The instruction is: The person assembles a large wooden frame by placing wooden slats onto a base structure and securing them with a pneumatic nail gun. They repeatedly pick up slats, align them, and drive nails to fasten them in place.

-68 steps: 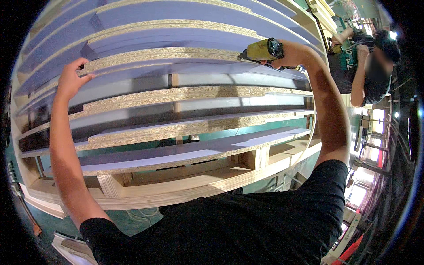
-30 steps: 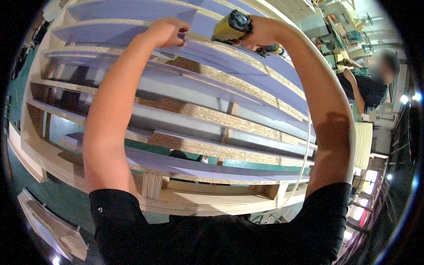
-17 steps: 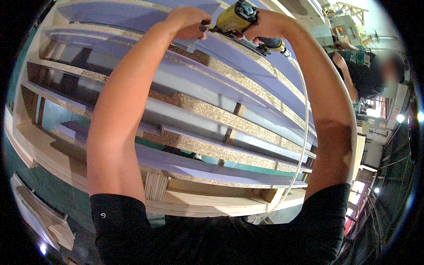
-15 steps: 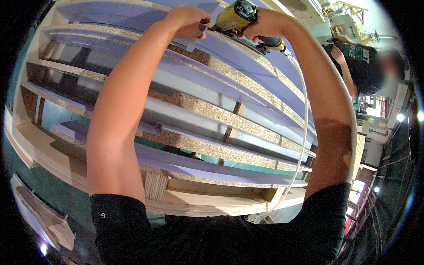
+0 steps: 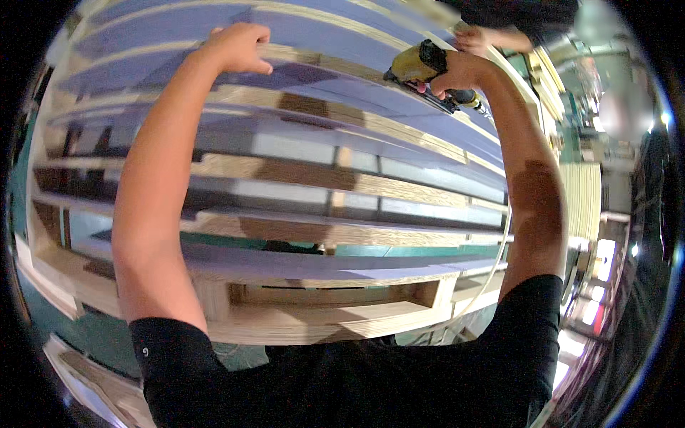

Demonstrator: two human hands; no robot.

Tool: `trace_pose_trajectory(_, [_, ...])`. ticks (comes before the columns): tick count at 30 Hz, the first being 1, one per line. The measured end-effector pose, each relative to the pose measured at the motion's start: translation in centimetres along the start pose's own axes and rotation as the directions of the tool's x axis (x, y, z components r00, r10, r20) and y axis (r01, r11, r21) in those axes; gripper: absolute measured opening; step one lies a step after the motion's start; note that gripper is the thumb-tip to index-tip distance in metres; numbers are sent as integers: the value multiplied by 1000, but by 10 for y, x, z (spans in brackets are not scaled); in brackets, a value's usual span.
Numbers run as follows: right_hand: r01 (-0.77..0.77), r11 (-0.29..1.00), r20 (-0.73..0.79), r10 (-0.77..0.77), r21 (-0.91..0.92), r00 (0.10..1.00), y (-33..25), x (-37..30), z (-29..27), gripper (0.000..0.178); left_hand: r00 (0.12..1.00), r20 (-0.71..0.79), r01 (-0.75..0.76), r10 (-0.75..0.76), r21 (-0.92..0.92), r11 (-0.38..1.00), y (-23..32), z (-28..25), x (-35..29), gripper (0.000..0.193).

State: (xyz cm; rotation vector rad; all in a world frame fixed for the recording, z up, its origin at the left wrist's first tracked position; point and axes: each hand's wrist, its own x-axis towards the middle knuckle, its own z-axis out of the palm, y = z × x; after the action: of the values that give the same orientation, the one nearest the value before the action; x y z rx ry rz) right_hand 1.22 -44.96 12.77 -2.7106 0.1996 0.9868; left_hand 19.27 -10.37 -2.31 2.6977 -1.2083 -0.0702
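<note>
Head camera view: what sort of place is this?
Most likely a woodworking or furniture workshop. The right hand grips a yellow-and-black power tool, long purple-faced boards sit in rows over a pale wooden frame, and pale sheets are stacked at the right.

Head view, recorded through the left of two wide fisheye cameras worn side by side on the person's head. The lens looked down and forward past the black shirt [image 5: 342,385] at the lower edge onto the slatted wooden frame [image 5: 314,332]. The left forearm [image 5: 160,178] and right forearm [image 5: 535,185] entered from below, close to the lens; the left hand [image 5: 235,48] and right hand [image 5: 462,73] appeared farther off, in the upper part. The view stood upright and unmirrored. At right, the wide field also took in stacked pale boards [image 5: 581,200] beyond the frame. Straight edges bowed toward the rim, and the corners fell to black.
</note>
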Motion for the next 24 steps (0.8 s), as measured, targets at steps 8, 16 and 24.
trace_pose_trajectory(8, [-127, 992, -73, 129, 26, 989, 167, -55, 36, 49, 952, 105, -283, 288, -61, 957, 221, 38, 85, 53])
trace_pose_trajectory(16, [-44, 999, -81, 46, 28, 996, 203, -54, 34, 52, 947, 64, -314, 314, -9, 949, 278, 60, 108, 46])
trace_pose_trajectory(24, [-55, 997, -56, 59, 58, 997, 200, -53, 29, 47, 966, 79, -243, 245, -44, 969, 279, 57, 103, 46])
